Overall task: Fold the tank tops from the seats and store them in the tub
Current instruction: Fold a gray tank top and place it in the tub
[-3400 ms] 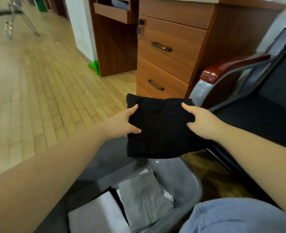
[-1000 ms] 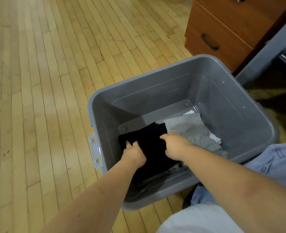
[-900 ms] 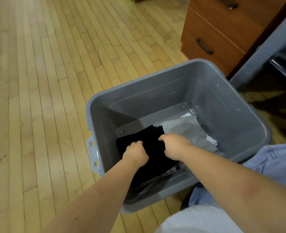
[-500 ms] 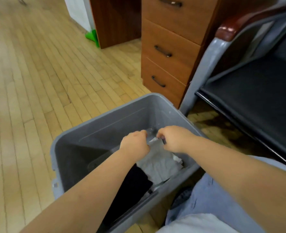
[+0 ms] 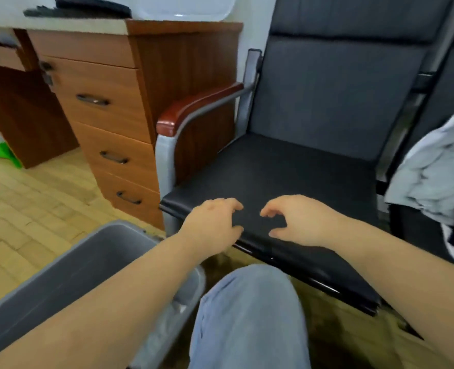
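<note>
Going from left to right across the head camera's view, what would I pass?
Green object on the floor → wooden drawer unit → red-brown armrest → left hand → right hand → pale crumpled garments on the next seat at the right edge.

Even, soft indoor light is seen throughout. A glare patch is caught on the armrest point(image 5: 167, 123). Motion blur is spread overall, and straight lines are bowed by wide-angle distortion at the edges.
</note>
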A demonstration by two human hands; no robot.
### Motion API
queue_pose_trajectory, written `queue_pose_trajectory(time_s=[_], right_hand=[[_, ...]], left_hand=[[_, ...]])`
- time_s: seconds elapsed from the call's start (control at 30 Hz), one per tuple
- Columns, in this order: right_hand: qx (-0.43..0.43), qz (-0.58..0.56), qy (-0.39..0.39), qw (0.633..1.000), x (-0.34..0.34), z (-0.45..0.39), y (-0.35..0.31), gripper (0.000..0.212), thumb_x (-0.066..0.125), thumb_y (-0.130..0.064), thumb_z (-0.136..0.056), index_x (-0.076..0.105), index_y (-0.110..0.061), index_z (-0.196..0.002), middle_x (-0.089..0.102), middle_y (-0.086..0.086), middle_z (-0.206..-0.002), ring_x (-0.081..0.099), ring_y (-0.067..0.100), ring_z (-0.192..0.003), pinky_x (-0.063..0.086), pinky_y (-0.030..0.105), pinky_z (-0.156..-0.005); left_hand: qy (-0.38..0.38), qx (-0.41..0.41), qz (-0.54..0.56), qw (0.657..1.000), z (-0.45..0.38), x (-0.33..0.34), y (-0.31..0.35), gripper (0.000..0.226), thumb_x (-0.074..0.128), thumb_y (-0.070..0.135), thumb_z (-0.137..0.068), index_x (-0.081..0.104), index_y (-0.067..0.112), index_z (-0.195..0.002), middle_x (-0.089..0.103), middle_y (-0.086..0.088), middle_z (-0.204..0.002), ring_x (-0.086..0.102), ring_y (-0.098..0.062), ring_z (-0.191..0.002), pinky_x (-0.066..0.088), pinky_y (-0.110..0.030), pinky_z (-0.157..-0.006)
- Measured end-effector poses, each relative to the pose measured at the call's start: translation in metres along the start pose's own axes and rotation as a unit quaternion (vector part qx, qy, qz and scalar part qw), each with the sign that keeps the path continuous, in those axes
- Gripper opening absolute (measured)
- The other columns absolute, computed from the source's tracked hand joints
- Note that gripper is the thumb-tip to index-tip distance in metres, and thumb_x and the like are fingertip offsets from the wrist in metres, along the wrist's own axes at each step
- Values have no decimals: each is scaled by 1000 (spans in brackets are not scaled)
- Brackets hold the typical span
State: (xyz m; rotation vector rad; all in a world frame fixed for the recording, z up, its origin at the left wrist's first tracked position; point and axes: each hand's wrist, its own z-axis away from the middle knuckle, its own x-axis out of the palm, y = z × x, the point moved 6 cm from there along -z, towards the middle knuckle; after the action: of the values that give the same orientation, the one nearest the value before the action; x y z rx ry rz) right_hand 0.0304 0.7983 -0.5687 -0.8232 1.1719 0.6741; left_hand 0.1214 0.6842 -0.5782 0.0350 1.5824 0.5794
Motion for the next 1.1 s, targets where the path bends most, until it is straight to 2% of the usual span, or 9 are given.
queue_pose_trajectory(time_s=[0.1,0.2,0.4,0.5,0.63,0.83,0.97,1.1], right_hand=[[23,30,18,999,-5,30,52,45,64,-32,-89,51,-31,-132,55,-10,-128,51,11,-117,44,29,-98],[69,26,28,997,-7,62,106,45,62,-33,-91,50,-30,-134,53,-9,-130,49,12,-120,43,32,-101],[185,-67,94,976,2,126,214,39,64,-31,-89,57,-27,-127,59,-9,-124,54,10,-115,44,28,-98],[225,-107,115,962,-2,149,254,39,66,-29,-88,59,-25,-126,62,-6,-122,56,10,-113,45,29,-98],[274,-146,176,934,-9,183,299,40,69,-26,-86,60,-24,-125,63,-5,-121,58,10,-110,46,26,-95],[330,-204,215,896,-3,222,349,41,69,-23,-86,59,-24,-126,61,-6,-123,58,10,-110,46,24,-94],[333,-224,254,880,-10,239,368,39,73,-26,-82,62,-27,-119,61,-11,-113,54,4,-100,41,18,-86],[362,-241,255,864,-7,263,393,39,76,-29,-79,62,-29,-116,59,-15,-107,54,2,-97,38,13,-73]], left_hand=[[-6,45,18,999,-18,26,57,47,58,32,-93,44,32,-139,50,9,-138,48,-12,-125,42,-31,-105],[-36,90,10,995,-35,52,111,48,57,34,-93,43,32,-139,49,9,-138,46,-12,-126,42,-33,-104],[-75,137,19,988,-65,88,190,46,60,35,-92,46,36,-136,51,16,-133,47,-5,-124,40,-24,-101],[-101,146,45,983,-78,103,226,43,63,35,-90,49,37,-131,54,19,-127,49,-1,-117,38,-18,-92],[-125,162,72,976,-96,126,275,39,66,34,-88,54,36,-125,57,18,-117,51,0,-107,35,-16,-84],[-160,189,71,966,-112,158,334,39,66,33,-88,54,35,-126,57,16,-119,51,-2,-110,38,-16,-88],[-170,208,84,959,-121,178,368,38,66,29,-87,57,33,-124,59,14,-118,53,-2,-106,38,-16,-88],[-182,225,124,949,-122,200,399,33,68,26,-87,60,29,-119,61,13,-111,55,-4,-105,42,-18,-90]])
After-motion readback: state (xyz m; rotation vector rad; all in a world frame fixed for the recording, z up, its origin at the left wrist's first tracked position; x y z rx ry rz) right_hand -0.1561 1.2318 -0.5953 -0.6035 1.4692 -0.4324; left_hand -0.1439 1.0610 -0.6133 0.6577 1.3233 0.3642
